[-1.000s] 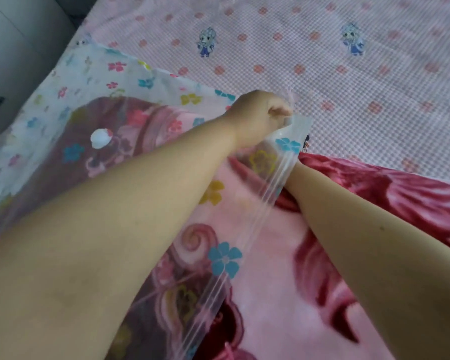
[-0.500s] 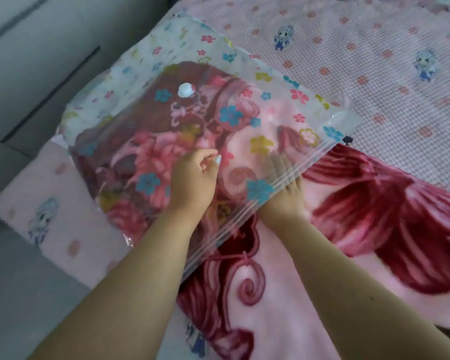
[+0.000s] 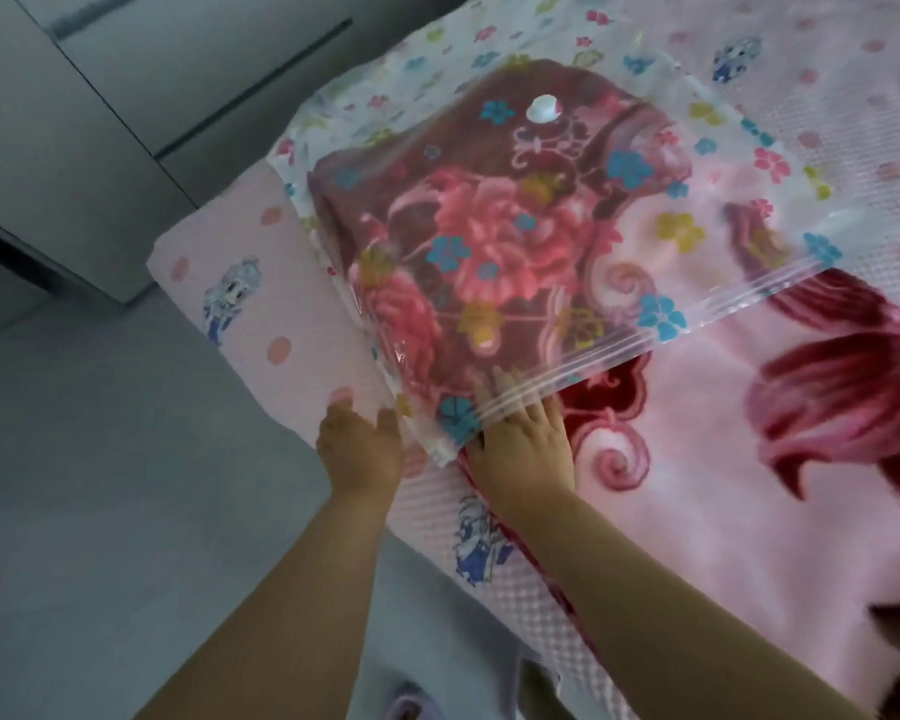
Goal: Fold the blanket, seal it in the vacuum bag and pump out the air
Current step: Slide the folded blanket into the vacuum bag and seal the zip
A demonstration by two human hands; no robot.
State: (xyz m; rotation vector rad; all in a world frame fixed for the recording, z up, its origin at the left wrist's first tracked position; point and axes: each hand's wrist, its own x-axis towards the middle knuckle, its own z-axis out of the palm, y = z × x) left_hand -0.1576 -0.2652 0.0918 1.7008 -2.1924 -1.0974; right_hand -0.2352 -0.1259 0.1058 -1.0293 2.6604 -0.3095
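Reaching under the open mouth of the vacuum bag [image 3: 515, 241], my right hand [image 3: 523, 449] lies with fingers straight and spread, their tips tucked inside on the blanket [image 3: 749, 433]. My left hand [image 3: 359, 446] rests flat on the bedsheet [image 3: 261, 304] just beside the bag's near corner, holding nothing.

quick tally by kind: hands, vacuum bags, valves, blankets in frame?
hands: 2, left hand and right hand
vacuum bag: 1
valve: 1
blanket: 1, partly inside the bag
Total: 5
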